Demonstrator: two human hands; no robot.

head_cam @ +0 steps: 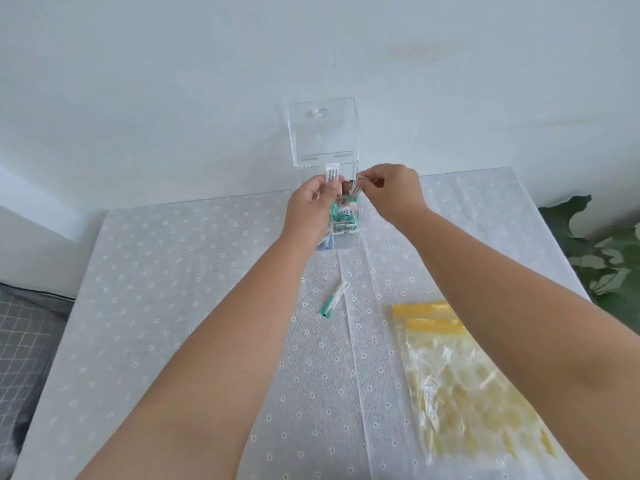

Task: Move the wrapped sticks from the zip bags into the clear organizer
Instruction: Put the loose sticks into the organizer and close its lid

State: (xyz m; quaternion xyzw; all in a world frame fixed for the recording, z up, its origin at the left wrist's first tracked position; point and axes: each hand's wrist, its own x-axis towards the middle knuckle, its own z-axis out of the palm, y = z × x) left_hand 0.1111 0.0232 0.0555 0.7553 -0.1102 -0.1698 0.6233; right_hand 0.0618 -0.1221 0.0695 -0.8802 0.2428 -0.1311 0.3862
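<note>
Zip bags [460, 368], yellow-topped, lie flat on the worktop [173, 306] at near right. One wrapped stick [333, 300] lies loose mid-worktop. Left hand [311, 206] pinches a white wrapped stick over the clear organizer [341, 237]; right hand [394, 188] pinches another stick above its open top. Lid [322, 133] stands upright.

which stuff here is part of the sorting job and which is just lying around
Part of the job:
- clear organizer, lid up
- wrapped stick in left hand
- wrapped stick in right hand
- loose stick on the tablecloth
- yellow zip bags

Just there:
- dotted tablecloth
- green plant
- grey checked cushion
</note>
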